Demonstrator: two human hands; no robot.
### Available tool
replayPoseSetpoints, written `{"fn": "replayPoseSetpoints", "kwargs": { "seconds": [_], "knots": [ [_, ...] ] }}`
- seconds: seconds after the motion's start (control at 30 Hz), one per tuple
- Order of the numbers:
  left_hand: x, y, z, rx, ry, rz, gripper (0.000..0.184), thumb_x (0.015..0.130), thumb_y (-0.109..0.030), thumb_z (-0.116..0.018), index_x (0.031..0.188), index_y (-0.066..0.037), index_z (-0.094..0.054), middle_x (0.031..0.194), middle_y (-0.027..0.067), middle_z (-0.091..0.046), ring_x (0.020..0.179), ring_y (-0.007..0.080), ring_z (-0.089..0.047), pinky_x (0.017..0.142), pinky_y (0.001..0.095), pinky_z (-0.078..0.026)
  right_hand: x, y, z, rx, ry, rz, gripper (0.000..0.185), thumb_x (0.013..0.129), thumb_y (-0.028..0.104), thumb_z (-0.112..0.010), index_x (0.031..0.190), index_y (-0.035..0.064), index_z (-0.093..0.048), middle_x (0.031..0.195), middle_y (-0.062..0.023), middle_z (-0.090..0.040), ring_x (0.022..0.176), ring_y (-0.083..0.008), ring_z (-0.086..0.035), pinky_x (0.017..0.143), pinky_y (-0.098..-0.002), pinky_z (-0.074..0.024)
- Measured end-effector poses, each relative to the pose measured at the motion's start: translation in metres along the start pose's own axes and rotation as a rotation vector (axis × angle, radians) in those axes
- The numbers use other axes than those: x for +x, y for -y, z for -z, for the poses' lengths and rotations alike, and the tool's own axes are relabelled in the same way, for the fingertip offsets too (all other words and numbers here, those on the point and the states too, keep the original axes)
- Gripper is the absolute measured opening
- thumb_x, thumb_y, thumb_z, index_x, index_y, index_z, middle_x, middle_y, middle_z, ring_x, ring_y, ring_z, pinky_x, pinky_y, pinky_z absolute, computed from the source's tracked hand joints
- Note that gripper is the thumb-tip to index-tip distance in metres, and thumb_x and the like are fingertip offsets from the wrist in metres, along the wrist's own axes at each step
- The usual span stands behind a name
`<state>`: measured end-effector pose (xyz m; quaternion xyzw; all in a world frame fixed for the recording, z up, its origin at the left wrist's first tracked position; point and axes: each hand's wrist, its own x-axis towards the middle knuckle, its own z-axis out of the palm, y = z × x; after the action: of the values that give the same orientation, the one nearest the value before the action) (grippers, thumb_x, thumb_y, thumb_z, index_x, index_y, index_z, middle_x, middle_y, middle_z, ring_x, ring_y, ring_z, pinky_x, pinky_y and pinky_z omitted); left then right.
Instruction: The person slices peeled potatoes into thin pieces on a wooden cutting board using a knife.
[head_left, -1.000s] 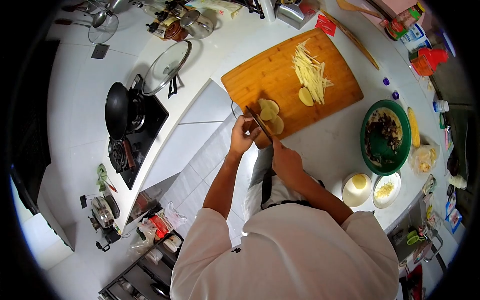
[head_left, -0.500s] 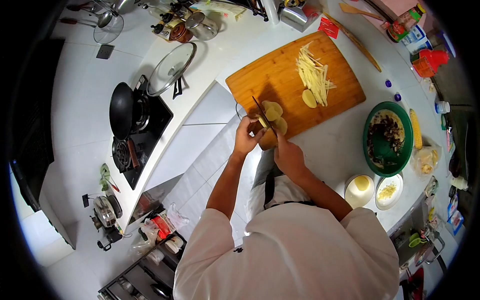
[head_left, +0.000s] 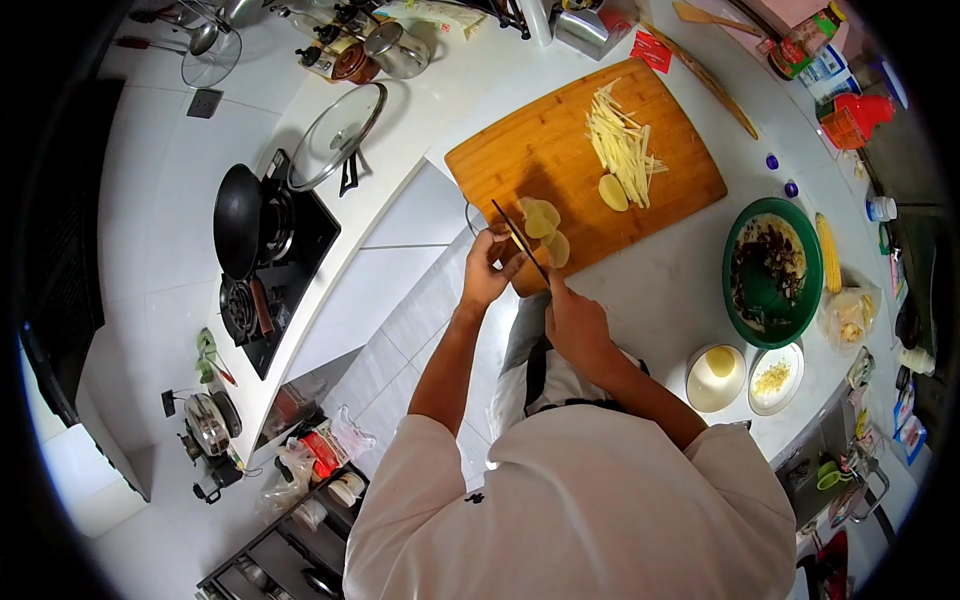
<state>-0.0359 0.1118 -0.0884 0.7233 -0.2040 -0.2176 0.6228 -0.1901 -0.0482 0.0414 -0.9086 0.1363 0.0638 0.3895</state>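
Observation:
My right hand (head_left: 577, 318) is closed round the handle of a kitchen knife (head_left: 512, 226), its dark blade angled over the near left part of a wooden cutting board (head_left: 485, 155). On the blade's left side, the bent fingers of my left hand (head_left: 487, 268) grip a potato piece (head_left: 517, 242), mostly hidden by fingers and blade. Several thin potato slices (head_left: 541, 218) lie overlapped just right of the knife. Farther across the board rests a heap of potato strips (head_left: 622, 140), with a thicker potato slice (head_left: 613, 193) at its near side.
To the right stand a green bowl (head_left: 738, 318) with dark and pale food, a white bowl (head_left: 715, 393) and a plate (head_left: 790, 393) of chopped bits. A corn cob (head_left: 828, 252) lies beyond. At left, a black wok (head_left: 238, 220) and glass lid (head_left: 335, 135) are by the stove.
The knife has shifted left across the potato piece, along with both hands, and separated slightly from the loose slices. The whole view has also moved a little.

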Motion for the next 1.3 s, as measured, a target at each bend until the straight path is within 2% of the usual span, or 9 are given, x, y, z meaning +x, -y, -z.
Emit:
{"fn": "replayPoseSetpoints", "kwargs": {
  "seconds": [0.33,0.37,0.43,0.67,0.87,1.17,1.3],
  "knots": [
    [0.001,-0.006,-0.002,-0.044,-0.004,-0.002,0.044,0.082,0.011,-0.078,0.114,-0.003,-0.051,0.134,0.0103,-0.057,0.122,0.0171,-0.058,0.103,0.0294,-0.047,-0.002,0.005,0.000,-0.014,-0.027,0.043,0.057,0.088,0.007,-0.062,0.141,0.0012,-0.042,0.106,-0.0220,-0.072,0.079,-0.0381,-0.073,0.065,-0.0469,-0.0580],
    [0.001,-0.006,-0.002,-0.033,0.004,-0.007,0.046,0.082,0.015,-0.074,0.116,-0.004,-0.050,0.134,0.0089,-0.057,0.124,0.0186,-0.058,0.104,0.0318,-0.048,-0.002,0.006,0.001,-0.017,-0.025,0.037,0.057,0.088,0.007,-0.062,0.141,0.0010,-0.042,0.107,-0.0217,-0.072,0.080,-0.0378,-0.073,0.065,-0.0468,-0.0581],
    [0.001,-0.007,-0.002,-0.013,0.020,-0.016,0.051,0.082,0.023,-0.065,0.121,-0.004,-0.047,0.133,0.0062,-0.058,0.127,0.0217,-0.059,0.106,0.0367,-0.049,-0.003,0.007,0.002,-0.027,-0.001,0.020,0.058,0.089,0.008,-0.061,0.142,0.0011,-0.041,0.111,-0.0221,-0.071,0.081,-0.0377,-0.073,0.066,-0.0477,-0.0582],
    [0.001,-0.006,0.001,0.037,0.023,0.000,0.047,0.083,0.022,-0.066,0.119,-0.004,-0.049,0.124,0.0061,-0.064,0.122,0.0207,-0.062,0.104,0.0371,-0.050,-0.015,0.013,0.018,-0.077,0.159,-0.079,0.065,0.087,0.008,-0.062,0.146,0.0016,-0.035,0.120,-0.0239,-0.068,0.083,-0.0383,-0.073,0.070,-0.0511,-0.0588],
    [0.000,-0.001,0.003,0.003,0.035,0.044,0.044,0.084,0.021,-0.066,0.117,-0.004,-0.050,0.123,0.0060,-0.065,0.120,0.0197,-0.063,0.103,0.0362,-0.050,-0.017,0.008,0.015,-0.072,0.129,-0.043,0.066,0.084,0.008,-0.066,0.144,0.0015,-0.040,0.120,-0.0236,-0.069,0.083,-0.0380,-0.073,0.071,-0.0489,-0.0600],
    [-0.001,-0.012,0.000,-0.042,0.012,0.046,0.041,0.084,0.023,-0.063,0.113,-0.004,-0.052,0.116,0.0047,-0.066,0.117,0.0171,-0.064,0.102,0.0347,-0.050,-0.009,0.001,0.003,-0.104,0.098,-0.032,0.059,0.085,0.006,-0.063,0.140,-0.0001,-0.044,0.112,-0.0236,-0.071,0.082,-0.0378,-0.074,0.071,-0.0475,-0.0602],
    [-0.001,-0.002,0.004,-0.022,0.012,0.071,0.039,0.084,0.022,-0.063,0.112,-0.004,-0.052,0.115,0.0051,-0.067,0.116,0.0170,-0.065,0.102,0.0344,-0.050,-0.006,0.004,0.005,-0.093,0.115,-0.046,0.060,0.083,0.005,-0.064,0.140,-0.0001,-0.045,0.114,-0.0234,-0.071,0.083,-0.0372,-0.074,0.072,-0.0461,-0.0601]
  ]
}}
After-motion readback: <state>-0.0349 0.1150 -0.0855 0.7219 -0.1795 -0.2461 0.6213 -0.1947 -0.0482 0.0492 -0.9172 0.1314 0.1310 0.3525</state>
